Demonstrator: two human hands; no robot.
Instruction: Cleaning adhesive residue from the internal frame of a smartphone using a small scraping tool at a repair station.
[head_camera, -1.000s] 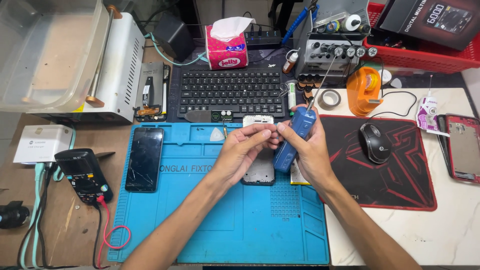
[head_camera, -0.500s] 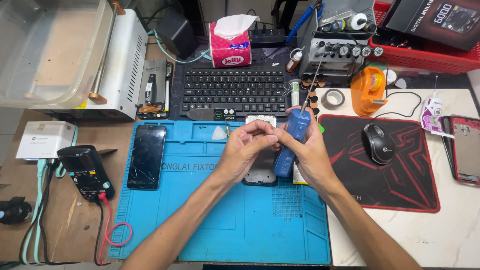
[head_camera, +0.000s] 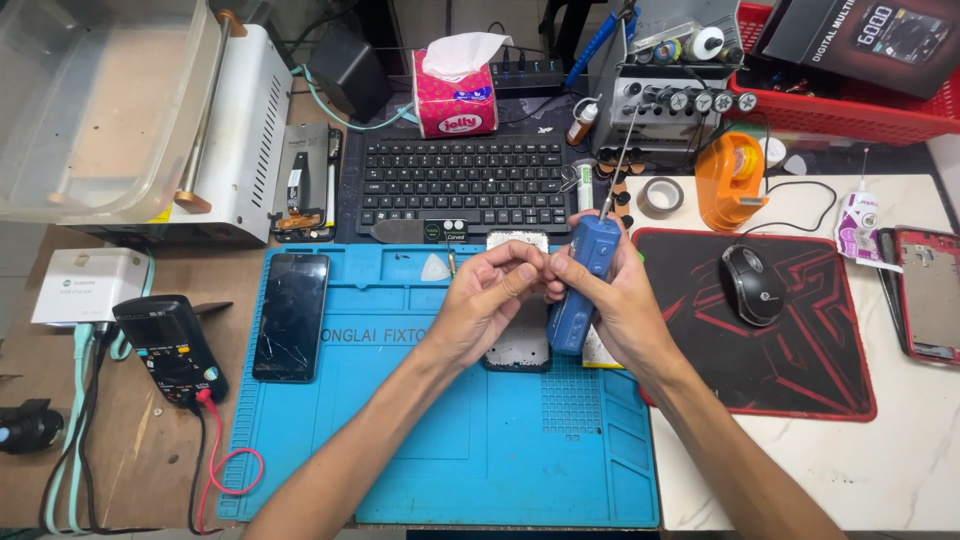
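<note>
Right hand (head_camera: 625, 300) wraps blue screwdriver (head_camera: 578, 290), tip up at 12 o'clock, clear of work; left hand (head_camera: 487, 300) pinches something tiny, unseen; opened phone (head_camera: 520, 345) flat on blue mat (head_camera: 450, 440) beneath, handy.

Both forearms angle up from the bottom edge and converge mid-frame. Left hand (head_camera: 487, 300) curled, fingertips pinched toward the right's. Right hand (head_camera: 612, 295) wrapped in a closed grip, thumb forward, fingertips touching the left's.
</note>
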